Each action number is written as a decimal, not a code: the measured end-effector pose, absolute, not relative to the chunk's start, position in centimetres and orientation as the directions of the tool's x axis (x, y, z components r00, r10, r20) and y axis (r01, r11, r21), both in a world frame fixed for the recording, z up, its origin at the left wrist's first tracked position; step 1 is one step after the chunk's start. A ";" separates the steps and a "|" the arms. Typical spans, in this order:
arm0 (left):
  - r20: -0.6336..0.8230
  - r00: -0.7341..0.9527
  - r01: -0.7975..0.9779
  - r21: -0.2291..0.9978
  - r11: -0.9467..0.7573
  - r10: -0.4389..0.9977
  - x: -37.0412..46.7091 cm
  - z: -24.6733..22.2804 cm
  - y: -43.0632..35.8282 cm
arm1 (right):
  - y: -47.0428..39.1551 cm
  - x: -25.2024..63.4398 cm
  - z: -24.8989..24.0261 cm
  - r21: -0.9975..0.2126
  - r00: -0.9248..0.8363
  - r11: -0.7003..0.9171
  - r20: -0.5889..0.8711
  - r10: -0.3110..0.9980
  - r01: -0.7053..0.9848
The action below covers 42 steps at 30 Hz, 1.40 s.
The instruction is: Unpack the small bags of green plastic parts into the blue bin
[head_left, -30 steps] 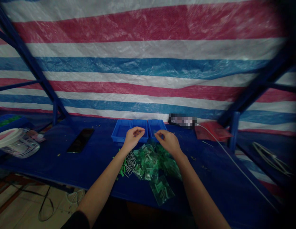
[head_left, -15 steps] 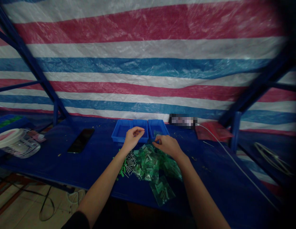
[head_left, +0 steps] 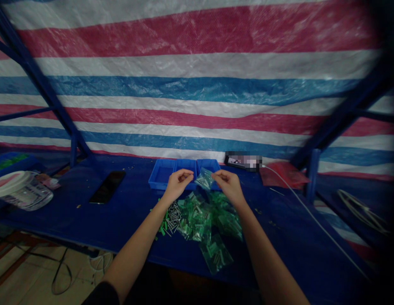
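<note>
At the far left, a blue tray (head_left: 14, 163) with green pieces in it sits behind a clear tub (head_left: 31, 195) with a pale lid, and a dark phone (head_left: 107, 187) lies flat on the blue tabletop (head_left: 127, 228) to their right. Next, three blue bins (head_left: 158, 185) stand side by side near the foot of a striped sheet (head_left: 171, 112) that spans the background. The left hand (head_left: 180, 182) is raised in front of the middle bin, its grip drawn nearly together with thumb close to fingertips; whether anything small is pinched there, I cannot tell. Below that wrist, green plugs (head_left: 163, 228) and loose metal screws (head_left: 174, 217) lie in a heap, which meets a pile of green-tinted packets (head_left: 195, 218) on its right. Above the pile, between the two hands, a small clear bag (head_left: 205, 178) hangs tilted in front of the right bin, with what look like metal pieces inside. The right hand (head_left: 227, 183) has the bag's right corner pinched between thumb and fingers, its grip closed on the plastic. Nearer the front edge, one packet (head_left: 216, 255) lies apart from the main heap. Behind the right hand rests a partly blurred-out device (head_left: 243, 162), then a red plastic bag (head_left: 283, 174), with a white cable (head_left: 311, 207) running forward across the tabletop.
</note>
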State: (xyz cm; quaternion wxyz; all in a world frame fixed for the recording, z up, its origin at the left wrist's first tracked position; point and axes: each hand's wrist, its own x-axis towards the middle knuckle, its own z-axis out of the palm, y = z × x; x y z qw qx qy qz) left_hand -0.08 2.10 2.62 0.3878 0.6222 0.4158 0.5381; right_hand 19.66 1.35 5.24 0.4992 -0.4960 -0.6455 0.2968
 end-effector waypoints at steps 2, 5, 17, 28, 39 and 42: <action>0.331 0.082 0.104 0.935 -0.339 0.940 0.1 2.8 1.9 | 1.4 19.5 5.5 -0.935 0.038 0.298 0.310 0.950 0.192; 0.301 0.075 0.087 0.948 -0.307 0.951 0.3 3.3 1.6 | 1.1 19.1 5.7 -0.965 0.084 0.258 0.262 0.962 0.054; 0.215 0.109 -0.079 0.975 -0.207 0.970 0.0 4.0 1.4 | 0.7 16.7 4.6 -0.975 -0.017 0.150 0.155 0.988 -0.165; 0.202 0.093 -0.147 0.971 -0.187 0.975 -0.1 4.2 1.1 | 1.0 17.1 4.5 -0.987 -0.035 0.066 0.072 0.997 -0.146; 0.200 0.037 -0.115 0.974 -0.195 0.979 0.1 4.5 1.1 | 1.4 17.5 4.3 -0.985 0.051 0.162 0.159 0.986 -0.053; 0.211 0.018 -0.107 0.972 -0.207 0.977 0.2 4.4 1.2 | 1.3 17.6 4.4 -0.983 0.041 0.177 0.176 0.984 -0.045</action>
